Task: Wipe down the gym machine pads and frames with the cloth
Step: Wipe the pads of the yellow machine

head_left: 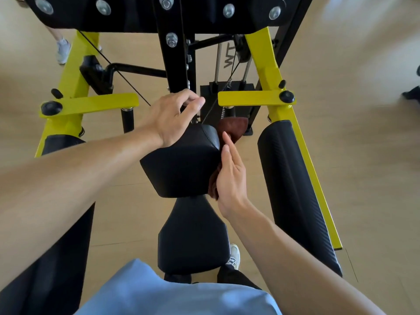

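A black chest pad (181, 162) sits in the middle of the yellow and black machine frame (254, 98). My right hand (231, 176) presses a brown cloth (234, 127) flat against the pad's right side; the cloth sticks out above and below my fingers. Over the pad's top far edge lies my left hand (172, 117), its fingers curled around the black upright post behind it. A black seat pad (193, 235) lies below the chest pad.
Long black roller pads stand on the right (295, 189) and on the left (56, 223). A weight stack with cables (227, 87) is behind the chest pad. Another person's shoe (62, 51) is on the wooden floor at the far left.
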Demonstrator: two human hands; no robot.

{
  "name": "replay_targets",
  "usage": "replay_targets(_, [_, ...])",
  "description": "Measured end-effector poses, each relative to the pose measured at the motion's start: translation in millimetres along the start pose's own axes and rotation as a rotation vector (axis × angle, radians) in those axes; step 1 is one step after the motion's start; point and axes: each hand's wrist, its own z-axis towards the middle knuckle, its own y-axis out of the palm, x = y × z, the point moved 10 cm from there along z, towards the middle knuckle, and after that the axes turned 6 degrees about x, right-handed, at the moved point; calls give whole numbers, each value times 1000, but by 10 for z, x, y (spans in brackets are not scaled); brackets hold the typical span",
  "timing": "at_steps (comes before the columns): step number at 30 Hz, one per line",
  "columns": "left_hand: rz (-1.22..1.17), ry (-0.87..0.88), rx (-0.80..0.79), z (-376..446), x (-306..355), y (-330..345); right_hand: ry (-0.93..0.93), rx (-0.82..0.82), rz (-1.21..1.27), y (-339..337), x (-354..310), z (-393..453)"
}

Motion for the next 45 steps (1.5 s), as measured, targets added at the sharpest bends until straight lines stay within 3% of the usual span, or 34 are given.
replay_targets(2, [2, -11, -6, -6, -26, 6, 15, -11, -42, 8, 9, 23])
replay_targets(8, [-6, -77, 8, -16, -93, -18, 339, 38, -100, -37, 434, 262])
replay_targets(14, [12, -77, 4, -27, -39, -55, 9, 124, 11, -68, -60, 52])
replay_targets(17, [2, -72, 9, -38, -12, -69, -147, 73, 6, -5, -313, -37])
replay_targets(20, [-25, -94, 43, -50, -25, -114, -175, 31, -89, 65, -233, 17])
replay_targets(22, [-39, -109, 65, -59, -29, -146, -2, 23, -79, 44, 107, 166])
replay_targets(25, [-30, -119, 72, -71, -9, -159, 426, 37, 27, 8, 790, 289])
replay_targets(28, [-3, -131, 85, -61, -18, -168, 630, 57, 203, 55, 1128, 283])
replay_targets(34, [-18, -117, 119, -54, -66, -187, 766, 98, 636, 150, 1596, 228])
replay_targets(39, [-50, -125, 113, -32, -108, -172, 830, 147, 760, 303, 1969, 57])
replay_targets(45, [-78, -133, 120, -17, -150, -169, 941, 51, 803, 734, 2144, -233])
